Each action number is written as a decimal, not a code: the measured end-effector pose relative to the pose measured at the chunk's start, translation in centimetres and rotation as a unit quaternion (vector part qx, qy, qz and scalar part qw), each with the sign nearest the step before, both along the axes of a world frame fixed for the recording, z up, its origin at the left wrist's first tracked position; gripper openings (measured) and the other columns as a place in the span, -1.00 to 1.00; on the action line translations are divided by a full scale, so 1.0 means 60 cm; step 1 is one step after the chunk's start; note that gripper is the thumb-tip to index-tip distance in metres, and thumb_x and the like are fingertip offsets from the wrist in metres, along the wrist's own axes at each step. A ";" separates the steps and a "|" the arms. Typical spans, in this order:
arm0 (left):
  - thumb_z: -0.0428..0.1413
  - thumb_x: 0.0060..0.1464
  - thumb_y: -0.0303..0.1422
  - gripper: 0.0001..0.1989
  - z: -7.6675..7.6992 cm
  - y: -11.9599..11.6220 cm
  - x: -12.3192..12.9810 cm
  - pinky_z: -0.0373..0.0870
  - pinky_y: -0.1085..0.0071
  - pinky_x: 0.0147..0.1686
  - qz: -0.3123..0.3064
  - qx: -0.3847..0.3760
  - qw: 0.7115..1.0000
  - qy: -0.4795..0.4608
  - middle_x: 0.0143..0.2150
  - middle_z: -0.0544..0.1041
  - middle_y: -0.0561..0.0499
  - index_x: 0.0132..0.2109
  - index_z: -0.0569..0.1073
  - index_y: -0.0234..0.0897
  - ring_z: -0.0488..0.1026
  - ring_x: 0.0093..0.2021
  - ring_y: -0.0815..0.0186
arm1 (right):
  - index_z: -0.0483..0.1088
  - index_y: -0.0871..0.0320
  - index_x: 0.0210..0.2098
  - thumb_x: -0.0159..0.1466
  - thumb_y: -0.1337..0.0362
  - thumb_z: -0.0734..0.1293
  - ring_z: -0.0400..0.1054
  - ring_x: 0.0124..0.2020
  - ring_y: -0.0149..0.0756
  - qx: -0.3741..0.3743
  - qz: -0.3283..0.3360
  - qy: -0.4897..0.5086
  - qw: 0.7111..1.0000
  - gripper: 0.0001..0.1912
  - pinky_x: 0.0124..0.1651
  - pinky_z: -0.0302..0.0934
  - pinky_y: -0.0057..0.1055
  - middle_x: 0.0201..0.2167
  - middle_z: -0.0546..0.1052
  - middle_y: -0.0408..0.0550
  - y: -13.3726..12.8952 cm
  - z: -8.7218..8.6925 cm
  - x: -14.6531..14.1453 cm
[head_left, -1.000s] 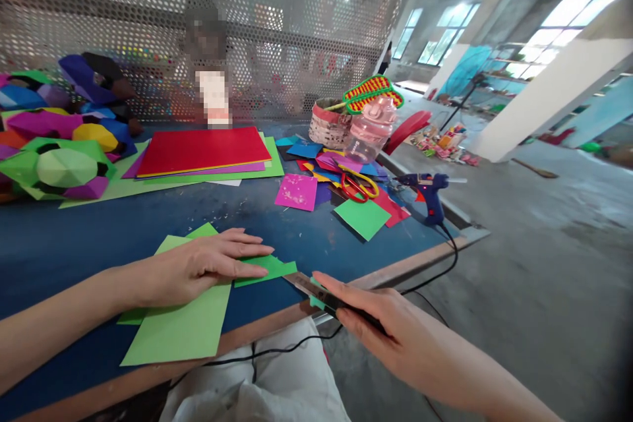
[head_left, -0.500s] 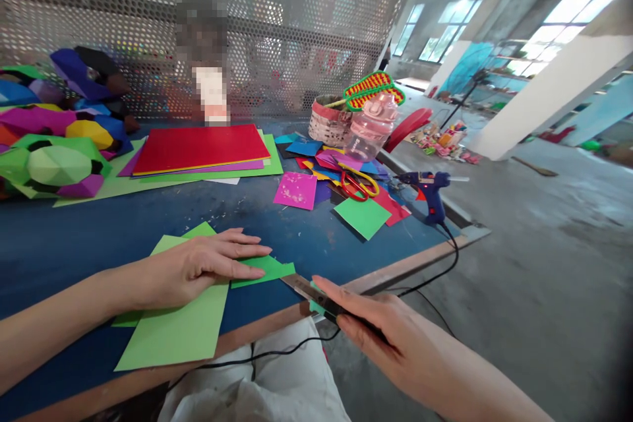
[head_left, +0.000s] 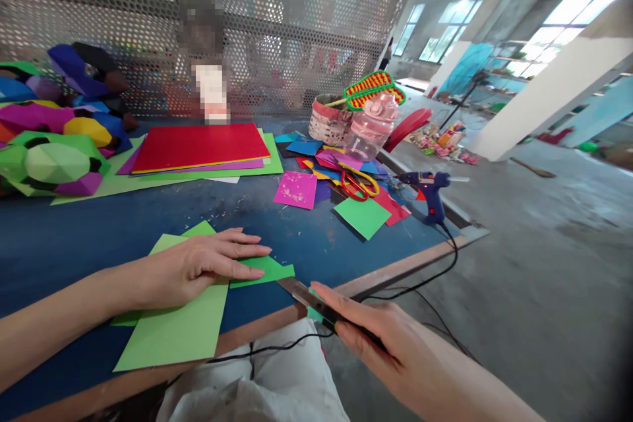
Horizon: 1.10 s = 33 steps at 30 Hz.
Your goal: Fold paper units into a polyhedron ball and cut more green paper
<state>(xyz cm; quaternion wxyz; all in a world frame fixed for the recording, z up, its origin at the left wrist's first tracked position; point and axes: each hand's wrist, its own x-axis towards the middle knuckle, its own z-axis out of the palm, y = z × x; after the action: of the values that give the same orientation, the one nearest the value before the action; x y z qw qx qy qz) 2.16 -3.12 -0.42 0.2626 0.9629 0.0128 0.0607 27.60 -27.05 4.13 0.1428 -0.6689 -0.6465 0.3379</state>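
we have a small green paper piece (head_left: 271, 270) lying on the blue desk (head_left: 324, 241), near its front edge and just right of a light green sheet (head_left: 180, 339). our left hand (head_left: 205, 268) lies palm down across that sheet, its fingers stretched out, slightly parted and closed around nothing; some of their tips rest on the green piece and seem to pin it down. our right hand (head_left: 390, 333) has its fingers wrapped round the black handle of a utility knife (head_left: 324, 308), index finger laid forward along the top, and the blade reaches over the desk's rim to the piece's lower edge. whether it touches the paper or has slid beneath, we cannot tell. we take the step in hand to be cutting this piece. to our mind the next move calls for a steady left hand, fingertips clear of the blade, and a light, even stroke by the right. a black cord (head_left: 291, 344) crosses our white trousers (head_left: 289, 376) below, so we should mind it.
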 end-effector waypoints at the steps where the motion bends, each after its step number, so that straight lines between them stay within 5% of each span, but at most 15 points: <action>1: -0.12 0.34 -0.59 -0.38 0.000 0.000 0.000 0.18 -0.01 0.40 0.001 0.001 1.000 0.001 0.39 0.36 0.18 0.29 0.39 0.25 0.24 0.43 0.19 | 0.14 -0.14 0.43 0.49 0.24 0.14 0.59 -0.11 -0.24 0.002 -0.005 -0.006 1.000 -0.46 -0.09 0.43 -0.40 0.05 0.64 -0.08 -0.001 0.000 -0.002; 11: -0.03 0.43 -0.36 -0.56 -0.008 -0.031 -0.001 0.36 0.18 0.30 0.075 0.080 0.994 -0.027 0.40 0.37 0.14 0.36 0.34 0.11 0.29 0.39 0.17 | 0.16 0.03 0.44 0.47 0.26 0.10 0.61 -0.21 -0.25 0.060 -0.033 -0.024 0.997 -0.45 -0.21 0.44 -0.43 0.00 0.66 0.00 -0.001 -0.002 -0.015; 15: -0.02 0.42 -0.12 -0.40 -0.006 -0.049 -0.012 0.14 0.14 0.43 0.098 0.144 0.984 -0.044 0.51 0.15 0.03 0.50 0.05 -0.02 0.11 0.48 0.12 | 0.21 0.02 0.41 0.45 0.30 0.13 0.61 -0.16 -0.25 0.064 -0.031 -0.029 0.997 -0.45 -0.17 0.44 -0.44 0.00 0.66 -0.02 0.004 0.000 -0.011; 19: -0.02 0.32 0.09 -0.14 -0.012 -0.011 -0.038 -0.18 0.03 0.49 0.078 0.217 0.973 0.000 0.55 -0.01 -0.05 0.54 -0.22 -0.07 -0.05 0.53 0.05 | 0.19 0.02 0.42 0.43 0.36 0.13 0.62 -0.15 -0.24 0.078 -0.024 -0.037 0.996 -0.42 -0.18 0.45 -0.43 -0.04 0.67 -0.03 0.007 -0.002 -0.011; 25: -0.06 0.44 -0.22 -0.33 -0.001 0.034 -0.033 -0.12 -0.12 0.46 0.190 0.295 0.934 -0.064 0.56 -0.03 -0.06 0.54 -0.16 -0.04 -0.05 0.53 -0.01 | 0.23 0.00 0.40 0.41 0.38 0.16 0.61 -0.29 -0.31 0.093 -0.036 -0.042 0.994 -0.42 -0.24 0.41 -0.50 -0.20 0.70 -0.10 0.005 -0.003 -0.013; 28: -0.07 0.41 -0.43 -0.36 0.016 0.004 -0.007 -0.07 -0.07 0.47 0.126 0.243 0.956 -0.100 0.53 0.11 -0.06 0.52 -0.04 -0.06 0.04 0.51 0.08 | 0.25 0.01 0.39 0.41 0.37 0.16 0.61 -0.22 -0.29 0.090 -0.036 -0.041 0.994 -0.43 -0.19 0.41 -0.50 -0.15 0.70 -0.07 0.005 -0.002 -0.012; 30: -0.12 0.34 -0.57 -0.33 0.021 -0.014 0.008 0.11 0.09 0.44 0.020 0.167 0.980 -0.106 0.45 0.29 0.00 0.50 0.05 -0.04 0.20 0.44 0.22 | 0.26 0.03 0.38 0.41 0.36 0.17 0.61 -0.16 -0.27 0.084 -0.032 -0.035 0.995 -0.44 -0.16 0.41 -0.50 -0.09 0.69 -0.04 0.006 -0.001 -0.010; 33: -0.10 0.32 -0.60 -0.38 0.018 -0.020 0.022 0.31 0.22 0.34 -0.035 0.063 0.994 -0.084 0.34 0.45 0.07 0.40 0.28 0.04 0.32 0.37 0.26 | 0.26 0.02 0.38 0.40 0.36 0.17 0.62 -0.18 -0.27 0.079 -0.032 -0.034 0.996 -0.43 -0.18 0.40 -0.50 -0.10 0.69 -0.04 0.009 0.000 -0.009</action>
<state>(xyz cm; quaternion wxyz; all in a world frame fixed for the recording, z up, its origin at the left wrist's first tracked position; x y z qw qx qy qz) 3.47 -4.33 0.64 0.2031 0.9689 -0.0474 0.1330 27.05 -26.53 4.14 0.1841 -0.6873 -0.6538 0.2575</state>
